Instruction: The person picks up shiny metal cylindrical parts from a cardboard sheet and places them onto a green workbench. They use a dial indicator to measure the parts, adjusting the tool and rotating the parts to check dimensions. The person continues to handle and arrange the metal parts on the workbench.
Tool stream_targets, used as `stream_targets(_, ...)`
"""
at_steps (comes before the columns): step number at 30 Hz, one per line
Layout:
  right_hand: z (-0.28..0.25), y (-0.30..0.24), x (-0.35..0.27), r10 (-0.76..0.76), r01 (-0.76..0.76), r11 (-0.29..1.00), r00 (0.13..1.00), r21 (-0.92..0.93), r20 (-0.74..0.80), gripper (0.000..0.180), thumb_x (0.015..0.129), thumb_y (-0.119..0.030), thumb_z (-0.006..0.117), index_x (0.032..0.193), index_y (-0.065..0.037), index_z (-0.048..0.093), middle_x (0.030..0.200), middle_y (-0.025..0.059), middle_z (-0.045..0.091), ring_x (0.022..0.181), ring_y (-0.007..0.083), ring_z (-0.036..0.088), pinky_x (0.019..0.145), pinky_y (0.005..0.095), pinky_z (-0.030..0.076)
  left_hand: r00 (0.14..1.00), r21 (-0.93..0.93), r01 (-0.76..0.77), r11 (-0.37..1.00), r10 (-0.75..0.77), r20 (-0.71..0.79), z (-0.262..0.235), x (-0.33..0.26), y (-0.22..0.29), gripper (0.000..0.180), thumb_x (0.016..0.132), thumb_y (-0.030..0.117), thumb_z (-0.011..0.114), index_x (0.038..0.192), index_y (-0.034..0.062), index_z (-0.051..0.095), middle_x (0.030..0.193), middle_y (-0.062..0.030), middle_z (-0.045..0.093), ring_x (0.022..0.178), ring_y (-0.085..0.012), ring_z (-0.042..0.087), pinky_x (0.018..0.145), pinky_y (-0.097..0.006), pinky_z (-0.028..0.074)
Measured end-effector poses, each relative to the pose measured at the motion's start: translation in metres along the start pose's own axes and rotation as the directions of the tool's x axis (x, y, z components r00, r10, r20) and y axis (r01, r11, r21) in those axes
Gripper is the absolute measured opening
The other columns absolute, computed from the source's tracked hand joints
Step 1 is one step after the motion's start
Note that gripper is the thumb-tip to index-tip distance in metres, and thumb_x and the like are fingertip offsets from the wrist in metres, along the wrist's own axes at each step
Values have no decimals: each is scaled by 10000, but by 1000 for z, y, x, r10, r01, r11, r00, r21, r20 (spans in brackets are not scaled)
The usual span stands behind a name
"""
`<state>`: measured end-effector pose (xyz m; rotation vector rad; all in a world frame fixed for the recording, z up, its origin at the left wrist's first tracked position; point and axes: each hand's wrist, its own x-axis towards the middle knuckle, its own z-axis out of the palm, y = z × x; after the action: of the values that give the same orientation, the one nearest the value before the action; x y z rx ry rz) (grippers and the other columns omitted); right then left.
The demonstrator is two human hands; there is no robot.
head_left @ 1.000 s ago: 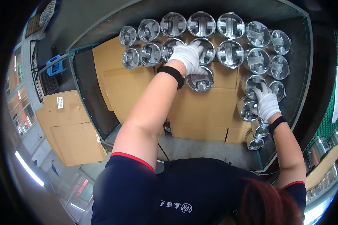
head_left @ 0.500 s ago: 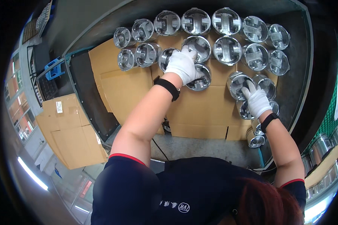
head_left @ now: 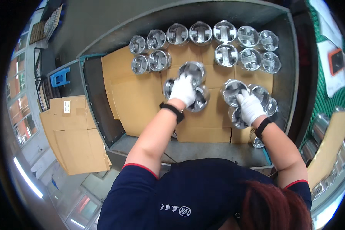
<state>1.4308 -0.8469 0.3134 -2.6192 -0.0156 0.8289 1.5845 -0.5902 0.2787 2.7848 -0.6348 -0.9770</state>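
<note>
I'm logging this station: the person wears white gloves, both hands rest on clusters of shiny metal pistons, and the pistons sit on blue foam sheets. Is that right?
Not quite. The head view shows the pistons sitting on brown cardboard sheets, not blue foam. The rest holds: the gloved left hand and right hand each rest on a cluster of pistons.
</note>
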Motion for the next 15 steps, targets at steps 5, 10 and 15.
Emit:
stream_targets(5,-33,-58,-99,5,145,922,923,360,-386,457,741,-53,671,1181,20,571,1163,280,593,1066,463,596,932,494,505,959,-223,-282,933,280,-41,-29,-107,-33,575,780,156,694,1314,33,523,1228,-210,634,1186,-367,600,1049,-441,478)
stream_targets(10,-93,-101,-240,245,88,824,836,560,-492,547,686,-144,829,1145,-12,563,1092,226,605,1036,380,603,906,430,495,989,-338,65,939,-15,148,-50,-202,-49,578,773,133,726,1319,61,550,1280,-193,630,1239,-352,595,1067,-423,468)
stream_targets(15,-134,-88,-372,503,-152,813,671,562,-545,751,625,-181,908,1247,17,538,1143,179,644,1058,259,655,916,381,533,996,-19,83,996,-83,29,-27,-230,-73,618,726,246,775,1267,19,581,1266,-256,607,1127,-423,627,976,-440,526)
